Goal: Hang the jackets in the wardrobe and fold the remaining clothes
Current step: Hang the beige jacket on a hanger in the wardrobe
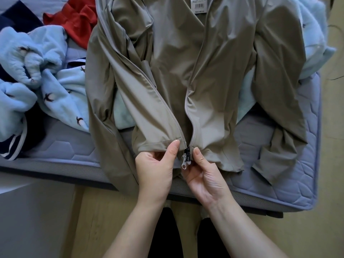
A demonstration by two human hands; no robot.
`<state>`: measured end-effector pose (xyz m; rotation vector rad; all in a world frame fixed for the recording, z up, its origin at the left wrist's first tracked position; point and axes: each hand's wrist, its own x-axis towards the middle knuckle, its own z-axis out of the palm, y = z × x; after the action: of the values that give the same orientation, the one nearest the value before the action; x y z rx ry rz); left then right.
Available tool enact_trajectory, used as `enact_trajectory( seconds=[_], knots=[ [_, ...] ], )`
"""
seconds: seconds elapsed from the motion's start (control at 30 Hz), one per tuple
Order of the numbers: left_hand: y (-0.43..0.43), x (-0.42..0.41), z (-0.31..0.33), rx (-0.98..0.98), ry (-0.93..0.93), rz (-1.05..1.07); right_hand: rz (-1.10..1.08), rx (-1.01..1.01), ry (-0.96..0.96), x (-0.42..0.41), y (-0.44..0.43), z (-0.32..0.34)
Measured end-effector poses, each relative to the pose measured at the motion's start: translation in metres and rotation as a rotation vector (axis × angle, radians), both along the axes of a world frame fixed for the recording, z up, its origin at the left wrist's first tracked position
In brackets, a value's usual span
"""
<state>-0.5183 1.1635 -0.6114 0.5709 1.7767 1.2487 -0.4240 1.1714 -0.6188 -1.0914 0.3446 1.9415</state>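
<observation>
Joining the zip, seemingly: lower centre, left hand [156,164] pinches the hem of the taupe jacket [223,53], right hand [203,172] pinches beside the zipper slider [187,155]; next, seat the pin.

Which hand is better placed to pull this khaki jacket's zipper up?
Probably the right hand: its thumb sits beside the black zipper slider, while the left hand pinches the hem of the khaki jacket.
</observation>
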Motion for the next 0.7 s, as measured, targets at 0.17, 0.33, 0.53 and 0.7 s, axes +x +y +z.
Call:
enact_trajectory(
  seconds=[0.17, 0.33, 0.53, 0.7],
  knots=[
    [-0.004, -0.002, -0.004, -0.033, 0.159, -0.060, -0.015, 0.024, -0.001, 0.003, -0.002, -0.009],
    [-0.005, -0.007, -0.010, -0.051, 0.267, -0.221, -0.045, 0.013, -0.119, 0.005, 0.005, -0.011],
    [0.001, -0.021, -0.022, -0.092, 0.314, -0.447, -0.057, -0.008, -0.256, 0.004, 0.007, -0.012],
    [0.002, -0.022, -0.025, -0.190, 0.246, -0.443, -0.096, 0.000, -0.298, 0.000, 0.010, -0.014]
  ],
)
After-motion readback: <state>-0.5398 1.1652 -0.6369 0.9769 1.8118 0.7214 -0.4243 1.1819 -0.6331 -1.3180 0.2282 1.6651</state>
